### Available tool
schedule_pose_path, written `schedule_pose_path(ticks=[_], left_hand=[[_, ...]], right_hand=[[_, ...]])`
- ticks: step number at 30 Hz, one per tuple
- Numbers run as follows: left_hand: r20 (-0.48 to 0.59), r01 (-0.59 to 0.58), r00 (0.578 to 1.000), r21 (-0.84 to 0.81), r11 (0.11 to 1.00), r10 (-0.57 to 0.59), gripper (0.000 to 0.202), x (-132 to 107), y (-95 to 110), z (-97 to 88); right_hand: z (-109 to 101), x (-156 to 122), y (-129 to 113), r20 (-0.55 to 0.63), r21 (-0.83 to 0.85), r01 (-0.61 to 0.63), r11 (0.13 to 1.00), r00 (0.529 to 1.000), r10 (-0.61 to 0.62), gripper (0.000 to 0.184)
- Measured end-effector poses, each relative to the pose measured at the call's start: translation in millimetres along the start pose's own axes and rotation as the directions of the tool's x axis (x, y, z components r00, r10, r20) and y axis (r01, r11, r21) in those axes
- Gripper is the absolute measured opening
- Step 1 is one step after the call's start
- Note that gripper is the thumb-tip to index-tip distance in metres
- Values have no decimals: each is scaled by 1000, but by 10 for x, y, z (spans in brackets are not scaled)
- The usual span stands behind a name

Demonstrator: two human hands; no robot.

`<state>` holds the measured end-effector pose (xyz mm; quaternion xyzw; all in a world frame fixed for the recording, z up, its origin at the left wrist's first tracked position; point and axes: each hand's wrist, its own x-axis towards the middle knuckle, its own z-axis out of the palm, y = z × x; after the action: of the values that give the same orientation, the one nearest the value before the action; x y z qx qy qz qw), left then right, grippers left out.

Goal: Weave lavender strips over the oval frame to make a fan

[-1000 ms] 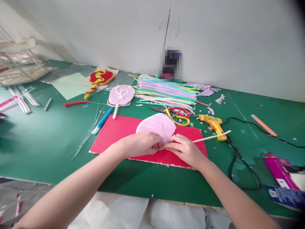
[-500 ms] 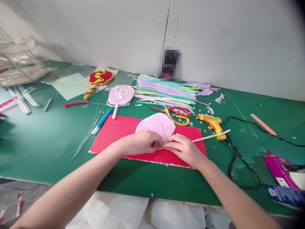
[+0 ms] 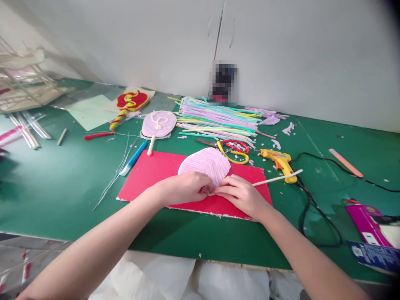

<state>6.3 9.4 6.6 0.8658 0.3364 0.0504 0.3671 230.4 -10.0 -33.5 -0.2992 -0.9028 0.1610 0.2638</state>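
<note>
A pale lilac fan (image 3: 203, 162) with a ribbed face and white edge lies on a red board (image 3: 150, 173). At its lower end my left hand (image 3: 192, 186) is closed, fingers curled around the handle end, which is mostly hidden. My right hand (image 3: 239, 192) meets it there, thumb and fingers pinching a thin white pipe cleaner (image 3: 268, 180). The free length of that pipe cleaner sticks out to the right, across the grip of a yellow glue gun (image 3: 281, 163). Just beyond the fan lie scissors (image 3: 234, 152) with red and yellow handles.
Behind are a heap of pastel pipe cleaners (image 3: 218, 118), a finished-looking lilac fan (image 3: 159, 124) and a red-and-yellow fan (image 3: 133, 101). A blue pen-like tool (image 3: 134, 158) and thin wires (image 3: 117, 177) lie left. The glue gun's black cord (image 3: 308, 200) loops at right, near a magenta package (image 3: 365, 223).
Almost nothing differs. Both hands stay at the fan's lower end, with at most a slight shift of the left wrist.
</note>
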Motion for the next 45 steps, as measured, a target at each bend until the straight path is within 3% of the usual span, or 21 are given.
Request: schedule_pose_path(ticks=[8,13,17,21,25,38,45], left_hand=[[20,147,989,-162,976,-146,12,7,-5,-130],[46,141,989,0,990,-141,13,76,122,-219],[138,181,969,169,969,-205,20,185,213,-307],[250,141,949,205,968,-192,13,317,182,-343],[296,91,944,197,976,-148,13,384,102,-350],[269,174,938,185,967,-220,14,377,85,-292],[274,140,944,181,974,-186,16,350,78,-300]], right_hand=[[15,-14,35,11,18,-10,1000,1000,10,23],[22,-15,28,-2,6,-25,1000,1000,25,20],[21,-2,17,-23,10,-13,1000,1000,13,19],[20,6,13,-20,29,-23,999,1000,24,19],[27,3,17,-21,42,-34,999,999,35,18],[26,-13,24,12,32,-67,997,998,67,15],[12,2,4,-6,5,-57,998,998,57,18]])
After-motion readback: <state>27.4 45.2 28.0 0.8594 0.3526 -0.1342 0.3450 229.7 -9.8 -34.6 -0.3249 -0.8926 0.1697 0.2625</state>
